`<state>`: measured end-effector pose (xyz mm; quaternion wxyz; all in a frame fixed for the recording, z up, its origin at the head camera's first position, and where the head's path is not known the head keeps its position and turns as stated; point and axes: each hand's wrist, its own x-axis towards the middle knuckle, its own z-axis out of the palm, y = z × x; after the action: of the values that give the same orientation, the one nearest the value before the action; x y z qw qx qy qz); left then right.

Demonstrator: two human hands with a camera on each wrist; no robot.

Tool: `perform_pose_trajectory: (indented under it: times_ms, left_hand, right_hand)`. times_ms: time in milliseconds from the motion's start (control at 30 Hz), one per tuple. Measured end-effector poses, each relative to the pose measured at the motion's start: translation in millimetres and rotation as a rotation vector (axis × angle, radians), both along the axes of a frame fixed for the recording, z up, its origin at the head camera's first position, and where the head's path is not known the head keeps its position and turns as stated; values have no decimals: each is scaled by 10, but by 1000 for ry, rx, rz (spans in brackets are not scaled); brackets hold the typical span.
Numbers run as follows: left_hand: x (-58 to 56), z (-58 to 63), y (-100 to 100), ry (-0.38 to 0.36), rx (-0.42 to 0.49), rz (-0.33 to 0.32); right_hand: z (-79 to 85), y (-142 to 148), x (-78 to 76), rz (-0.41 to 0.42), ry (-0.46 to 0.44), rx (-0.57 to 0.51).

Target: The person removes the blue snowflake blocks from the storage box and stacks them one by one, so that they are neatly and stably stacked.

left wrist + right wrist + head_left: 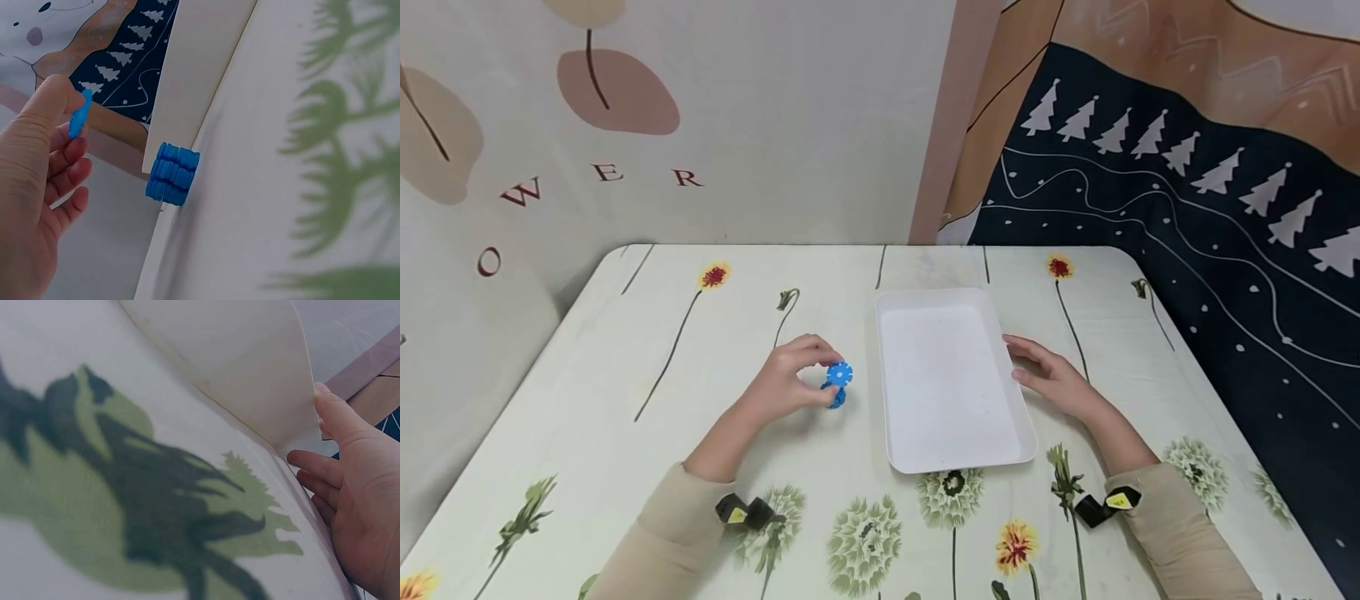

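Note:
Between thumb and forefinger, my left hand (793, 382) pinches a thin blue notched disc (839, 373), seen nearly edge-on in the left wrist view. Just below it a short stack of blue notched discs (173, 174) stands on the table, partly hidden behind the held disc and thumb in the head view. To the right lies a shallow white rectangular tray (955, 379) with a bare floor. My right hand (1054, 379) is at the tray's right side, its thumb tip at the rim and its fingers loosely extended along the outside wall.
A flower-printed cloth (820, 467) covers the table. Behind it hangs a pale curtain (790, 125) with printed letters, and on the right a dark fabric (1150, 192) with white trees. A small black device (745, 512) sits at each wrist.

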<state>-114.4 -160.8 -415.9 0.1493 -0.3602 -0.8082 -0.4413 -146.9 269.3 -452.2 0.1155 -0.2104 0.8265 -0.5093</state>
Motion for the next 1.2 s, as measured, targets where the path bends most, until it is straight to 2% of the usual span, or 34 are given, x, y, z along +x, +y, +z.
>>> perform_pose_trajectory:
  times_ms: [267,533,867,1200]
  left_hand:
    - [58,-81,-108,-93,-49,13]
    - [65,-134,-164,-105,-100,26]
    - [66,-167,-176,-192,-126,57]
    - [49,-208,-191,-205,-151,64]
  right_hand:
    - [5,-1,0,3,13,4]
    - [-2,2,2,3,8,6]
    - [-6,2,2,6,-6,-8]
    - [-9,5,3,4,-7,-8]
